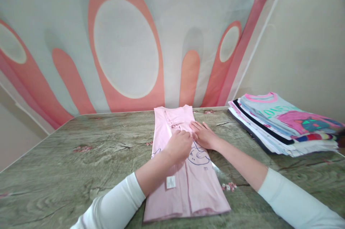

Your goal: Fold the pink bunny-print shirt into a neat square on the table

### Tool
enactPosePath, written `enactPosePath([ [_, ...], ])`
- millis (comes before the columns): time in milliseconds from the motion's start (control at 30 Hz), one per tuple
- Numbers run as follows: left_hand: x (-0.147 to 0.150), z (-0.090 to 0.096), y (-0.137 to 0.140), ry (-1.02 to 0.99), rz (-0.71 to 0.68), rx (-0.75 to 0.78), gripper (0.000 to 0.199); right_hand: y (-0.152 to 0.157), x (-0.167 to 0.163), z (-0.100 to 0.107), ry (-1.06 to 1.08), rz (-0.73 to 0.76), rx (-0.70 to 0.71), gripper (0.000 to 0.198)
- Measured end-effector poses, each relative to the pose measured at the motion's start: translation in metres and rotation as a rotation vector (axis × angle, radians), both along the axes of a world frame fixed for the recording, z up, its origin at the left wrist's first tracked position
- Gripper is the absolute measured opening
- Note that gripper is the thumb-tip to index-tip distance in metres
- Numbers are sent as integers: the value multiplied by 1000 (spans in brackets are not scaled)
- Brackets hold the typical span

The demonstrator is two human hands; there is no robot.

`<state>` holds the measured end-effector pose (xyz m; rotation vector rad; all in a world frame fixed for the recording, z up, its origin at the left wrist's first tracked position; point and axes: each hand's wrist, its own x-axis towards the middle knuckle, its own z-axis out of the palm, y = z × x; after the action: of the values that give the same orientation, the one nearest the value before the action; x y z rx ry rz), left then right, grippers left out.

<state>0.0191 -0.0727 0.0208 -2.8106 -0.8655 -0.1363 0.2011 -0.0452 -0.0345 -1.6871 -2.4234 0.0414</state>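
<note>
A pink shirt [172, 200] lies lengthwise on the wood-patterned table, its sides folded in toward the middle. Blue line drawings and a small white label show on the cloth. My left hand [180, 145] rests over the centre of the shirt, fingers curled in on the fabric near the bunched upper part. Beside it, my right hand [203, 134] lies flat on the right edge of the shirt with its fingers stretched out. The two hands are close together, and the cloth under them is hidden.
On the right of the table [102, 157] stands a stack of folded clothes [280, 124], topped by a grey shirt with a pink collar and colourful print. Behind the table's far edge rises a wall covering [172, 24] with coral shapes.
</note>
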Motion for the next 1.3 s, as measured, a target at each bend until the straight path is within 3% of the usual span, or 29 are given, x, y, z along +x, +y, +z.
enactPosePath([
  [133,8,-5,-16,-49,-78,-96,23,19,11,1,78,73,-13,49],
  [333,8,-6,-14,-136,-86,-170,27,43,19,2,177,71,33,49],
  [467,7,2,-21,-118,-107,-228,33,45,14,0,108,13,-55,53],
  [633,2,18,-55,-59,-212,-309,34,42,13,2,68,-9,-79,54],
  [800,0,27,-66,-16,-376,-423,24,41,13,1,71,-13,-68,55],
  [867,6,22,-50,-32,-335,-407,24,42,14,0,117,-7,-33,52],
  [967,22,7,-15,-18,-100,-266,20,46,18,-3,250,0,38,47],
  [1067,35,-8,8,-20,-3,-187,36,50,24,-5,312,42,99,42],
  [1167,37,-16,6,-47,4,-194,49,54,27,-9,300,64,129,38],
  [1300,27,-17,-29,-7,1,-308,61,56,27,-11,289,36,121,37],
])
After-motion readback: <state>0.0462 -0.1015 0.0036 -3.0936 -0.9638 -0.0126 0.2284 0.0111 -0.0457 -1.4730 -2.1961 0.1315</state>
